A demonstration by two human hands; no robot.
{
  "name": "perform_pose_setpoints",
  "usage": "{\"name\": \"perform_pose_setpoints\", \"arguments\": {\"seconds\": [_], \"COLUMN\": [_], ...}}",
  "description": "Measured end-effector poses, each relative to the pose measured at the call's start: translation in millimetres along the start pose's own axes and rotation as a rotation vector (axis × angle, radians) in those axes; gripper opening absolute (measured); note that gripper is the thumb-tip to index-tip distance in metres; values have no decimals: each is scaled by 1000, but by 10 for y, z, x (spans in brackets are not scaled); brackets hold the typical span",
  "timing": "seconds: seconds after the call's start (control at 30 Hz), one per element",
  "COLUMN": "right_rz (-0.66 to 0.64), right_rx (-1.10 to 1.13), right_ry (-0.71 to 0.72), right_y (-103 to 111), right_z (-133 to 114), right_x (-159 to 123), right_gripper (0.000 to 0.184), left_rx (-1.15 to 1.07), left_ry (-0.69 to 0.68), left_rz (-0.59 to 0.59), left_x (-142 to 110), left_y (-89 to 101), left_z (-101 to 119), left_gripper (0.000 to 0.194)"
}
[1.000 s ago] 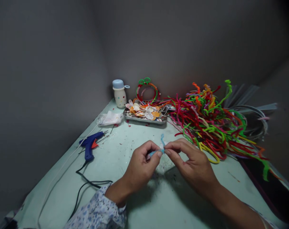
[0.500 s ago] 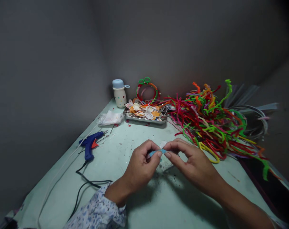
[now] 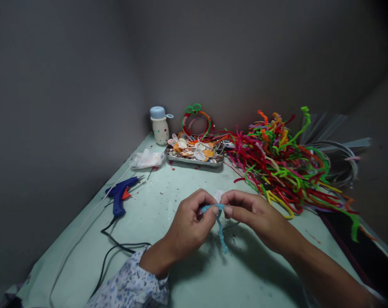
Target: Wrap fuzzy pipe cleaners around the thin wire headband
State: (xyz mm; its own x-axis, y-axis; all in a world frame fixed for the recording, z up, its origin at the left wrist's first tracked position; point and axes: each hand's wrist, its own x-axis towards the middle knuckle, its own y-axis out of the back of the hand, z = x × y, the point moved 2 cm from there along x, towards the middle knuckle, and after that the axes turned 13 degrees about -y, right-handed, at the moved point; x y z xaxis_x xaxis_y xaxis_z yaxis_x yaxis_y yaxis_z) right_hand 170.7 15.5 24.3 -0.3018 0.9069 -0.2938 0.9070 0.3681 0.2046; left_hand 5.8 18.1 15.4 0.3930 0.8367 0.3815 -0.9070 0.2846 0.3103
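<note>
Blue pipe cleaner (image 3: 220, 226) clamped between left hand (image 3: 189, 224) and right hand (image 3: 256, 218), fingertips close together; its tail now hangs downward, no longer upright, over the table (image 3: 155, 214). Glue gun (image 3: 119, 196) lies left, coloured pipe cleaners (image 3: 283, 171) right.

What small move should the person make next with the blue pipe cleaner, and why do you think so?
Probably the right hand should take the loose end of the blue pipe cleaner and twist it around the pinched part: that end hangs free toward the table, while the left hand and right hand pinch the upper part beside a small white piece.
</note>
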Motion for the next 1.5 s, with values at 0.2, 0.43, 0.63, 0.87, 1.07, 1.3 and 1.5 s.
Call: {"name": "perform_pose_setpoints", "arguments": {"seconds": [0.2,0.43,0.63,0.87,1.07,1.3,1.5], "right_rz": [-4,-23,-58,-62,-32,-83,-84], "right_rx": [-14,70,115,103,96,184,204], "right_ry": [-1,0,-27,-16,-14,-65,-76], "right_y": [15,0,12,17,10,13,1], "right_z": [-3,38,57,66,70,77,85], "right_x": [10,33,51,40,35,42,44], "right_gripper": [17,14,14,13,18,17,20], "left_rx": [-5,6,29,-13,2,19,-3], "left_ry": [-10,-34,-40,-21,-36,-65,-62], "left_rz": [-5,-8,-19,-21,-29,-49,-55], "left_x": [-1,-6,-12,-17,-5,-14,-15], "left_y": [0,-5,-6,-6,7,5,4], "left_z": [9,-14,-10,-9,3,13,17], "left_gripper": [11,11,12,12,12,12,13]}}
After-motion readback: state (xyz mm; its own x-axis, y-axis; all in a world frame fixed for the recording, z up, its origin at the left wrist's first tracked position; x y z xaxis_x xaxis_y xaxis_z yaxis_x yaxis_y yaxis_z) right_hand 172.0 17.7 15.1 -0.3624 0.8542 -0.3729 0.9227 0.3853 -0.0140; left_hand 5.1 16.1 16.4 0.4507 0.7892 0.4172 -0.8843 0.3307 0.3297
